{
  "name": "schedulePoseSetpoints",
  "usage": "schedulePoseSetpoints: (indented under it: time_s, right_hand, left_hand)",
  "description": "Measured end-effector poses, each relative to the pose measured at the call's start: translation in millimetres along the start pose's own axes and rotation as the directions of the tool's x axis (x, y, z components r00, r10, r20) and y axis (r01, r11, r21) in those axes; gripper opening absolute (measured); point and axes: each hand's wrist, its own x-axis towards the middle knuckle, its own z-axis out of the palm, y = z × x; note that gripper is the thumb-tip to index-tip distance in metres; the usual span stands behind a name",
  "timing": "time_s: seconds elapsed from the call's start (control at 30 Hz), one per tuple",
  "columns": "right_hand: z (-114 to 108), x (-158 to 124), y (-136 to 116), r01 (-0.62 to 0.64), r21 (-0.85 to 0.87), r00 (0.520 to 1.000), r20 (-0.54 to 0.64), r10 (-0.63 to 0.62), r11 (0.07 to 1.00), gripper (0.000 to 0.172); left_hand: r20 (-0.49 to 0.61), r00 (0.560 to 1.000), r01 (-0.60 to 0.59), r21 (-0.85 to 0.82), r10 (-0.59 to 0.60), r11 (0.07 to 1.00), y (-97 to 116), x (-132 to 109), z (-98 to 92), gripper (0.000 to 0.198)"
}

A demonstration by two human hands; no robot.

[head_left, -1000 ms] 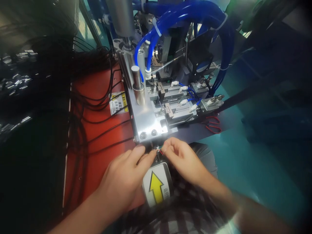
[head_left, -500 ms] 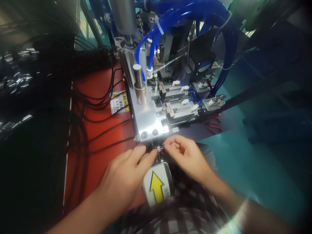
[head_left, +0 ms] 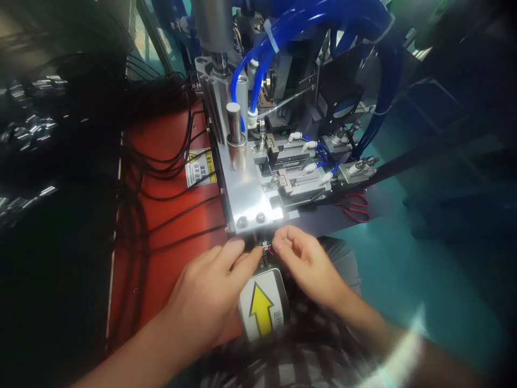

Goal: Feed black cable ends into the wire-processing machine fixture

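Several thin coloured wires (head_left: 270,248), red and green among them, show between my hands just below the front edge of a metal machine plate (head_left: 250,202). My right hand (head_left: 302,261) is closed in a pinch on the wires, thumb against forefinger. From the other side comes my left hand (head_left: 210,283), its fingers curled and its thumb tip at a small light piece where the wires end. What the left fingers grip is hidden. Below the wires lies a white panel (head_left: 269,283) with a yellow arrow (head_left: 262,310).
Small clamps (head_left: 305,186) with white air fittings stand on the machine, under thick blue hoses (head_left: 323,16). Red-handled scissors or snips (head_left: 358,207) lie to the right. Black cables (head_left: 173,196) cross the red base (head_left: 161,269) on the left, by a warning label (head_left: 201,166).
The view has shifted slightly, so the machine and hands sit a little farther right. Both hands keep nearly the same pose at the wires.
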Motion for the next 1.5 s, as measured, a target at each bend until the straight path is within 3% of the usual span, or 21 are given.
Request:
schedulePoseSetpoints:
  time_s: [0.43,0.67,0.77,0.87,0.93,1.0,1.1,1.17,1.3,1.5]
  right_hand:
    - [-2.5,0.6,-1.3,-0.014,0.026,1.0,0.004,0.014,1.0,0.021]
    - [-3.3,2.5,-2.0,0.045,-0.17,0.995,-0.082,-0.059,0.984,0.014]
    - [-2.0,2.1,-5.2,0.191,-0.419,0.965,-0.084,-0.247,0.888,0.013]
    - [-2.4,0.2,-7.8,0.377,-0.673,0.861,0.002,-0.508,0.637,0.012]
    - [-3.1,-0.7,-8.3,0.422,-0.698,0.827,0.033,-0.562,0.579,0.011]
    - [-3.6,-0.7,-7.5,0.393,-0.623,0.869,0.012,-0.494,0.676,0.011]
    - [-3.5,0.5,-4.5,0.256,-0.411,0.957,-0.022,-0.291,0.875,0.012]
    - [-3.0,1.0,-2.5,0.167,-0.252,0.984,-0.02,-0.178,0.953,0.014]
    - [-2.1,0.1,-0.7,0.071,-0.07,0.997,-0.024,-0.073,0.995,0.016]
    - [-1.3,0.3,-2.2,0.049,-0.04,0.998,-0.039,-0.05,0.998,0.017]
  left_hand:
    - [-0.002,1.0,0.007,0.008,-0.007,1.0,0.5,-1.3,1.9,0.032]
    - [0.0,1.0,0.012,0.006,-0.012,1.0,0.0,-1.2,1.5,0.031]
    - [-0.005,1.0,0.013,0.011,-0.012,1.0,-0.6,-2.4,2.3,0.03]
    - [-0.008,1.0,0.003,0.01,-0.002,1.0,-0.3,-2.6,2.4,0.03]
    - [-0.014,1.0,-0.004,0.011,0.004,1.0,-0.3,-2.5,2.4,0.03]
    - [-0.02,1.0,-0.003,0.016,0.003,1.0,-0.6,-2.5,3.1,0.03]
    - [-0.023,1.0,0.006,0.015,-0.005,1.0,-1.3,-3.3,5.1,0.029]
    - [-0.04,0.999,0.01,0.012,-0.009,1.0,-1.4,-3.8,6.5,0.029]
    - [-0.054,0.999,0.01,0.004,-0.01,1.0,-0.4,-3.6,7.6,0.028]
    - [-0.039,0.999,0.021,0.008,-0.02,1.0,0.1,-3.0,6.5,0.028]
